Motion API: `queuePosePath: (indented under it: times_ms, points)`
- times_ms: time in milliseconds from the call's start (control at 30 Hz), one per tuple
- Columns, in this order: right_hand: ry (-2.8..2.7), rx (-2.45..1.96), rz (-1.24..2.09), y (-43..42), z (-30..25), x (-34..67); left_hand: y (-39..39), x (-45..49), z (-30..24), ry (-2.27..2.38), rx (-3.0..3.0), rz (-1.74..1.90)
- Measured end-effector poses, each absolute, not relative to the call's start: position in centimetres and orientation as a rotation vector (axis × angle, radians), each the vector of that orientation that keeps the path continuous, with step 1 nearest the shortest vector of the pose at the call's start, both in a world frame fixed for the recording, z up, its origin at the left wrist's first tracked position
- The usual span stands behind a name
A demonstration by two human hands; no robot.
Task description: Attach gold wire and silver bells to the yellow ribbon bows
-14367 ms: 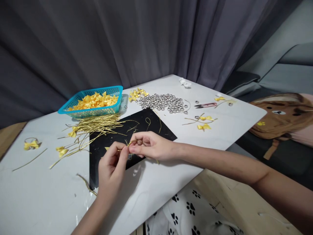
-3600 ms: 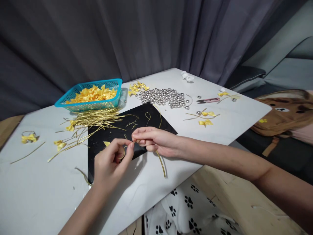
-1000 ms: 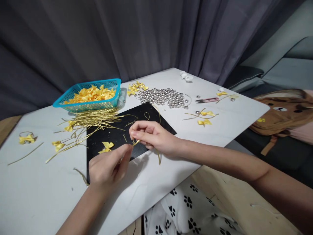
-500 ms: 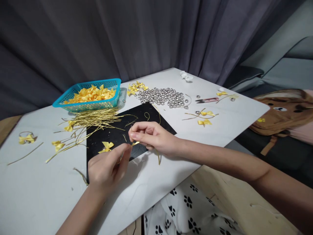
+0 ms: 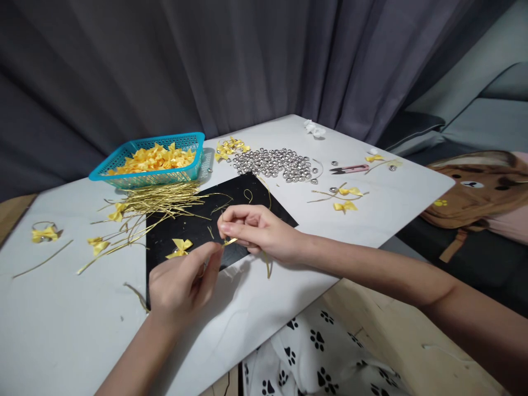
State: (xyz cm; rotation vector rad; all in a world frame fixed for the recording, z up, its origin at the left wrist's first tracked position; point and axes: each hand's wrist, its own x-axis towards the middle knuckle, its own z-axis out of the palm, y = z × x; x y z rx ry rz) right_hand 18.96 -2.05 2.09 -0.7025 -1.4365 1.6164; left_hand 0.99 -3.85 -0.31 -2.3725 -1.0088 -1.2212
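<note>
My left hand (image 5: 181, 286) is closed in a pinch, thumb against forefinger, at the near end of a gold cord. Just to its right, my right hand (image 5: 262, 231) pinches the same gold cord (image 5: 268, 268), whose tail hangs below the palm. A small gold bit shows between the two sets of fingertips; its exact form is hidden. Both hands hover over the black mat (image 5: 185, 225). On the mat, left of the fingers, lies a yellow ribbon bow (image 5: 180, 247).
A blue basket (image 5: 146, 179) of yellow bows stands at the back left, with a bundle of gold cords (image 5: 160, 198) before it. Silver beads (image 5: 272, 164) lie in a pile. Pink-handled thread snips (image 5: 348, 169) rest further right. Loose bows (image 5: 345, 206) and cords are scattered on the white table (image 5: 61, 324).
Both hands stay nearly in place, fingertips still close together. The gold bit between them has shifted very slightly to the right.
</note>
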Motion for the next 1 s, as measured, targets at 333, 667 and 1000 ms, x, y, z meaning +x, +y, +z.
queuePosePath:
  times_ms: [333,667,1000]
  points:
    - [-1.438,-0.73,1.622,-2.2,2.6,18.9,-3.9,1.3,0.1,-1.007,-2.366,-1.222]
    - [-1.504,-0.713,1.577,-2.3,2.8,18.9,-4.3,1.9,0.5,-1.102,-2.466,-1.327]
    - [-1.421,-0.69,1.686,-2.2,1.6,18.8,-4.6,2.5,0.7,-1.271,-2.54,-1.431]
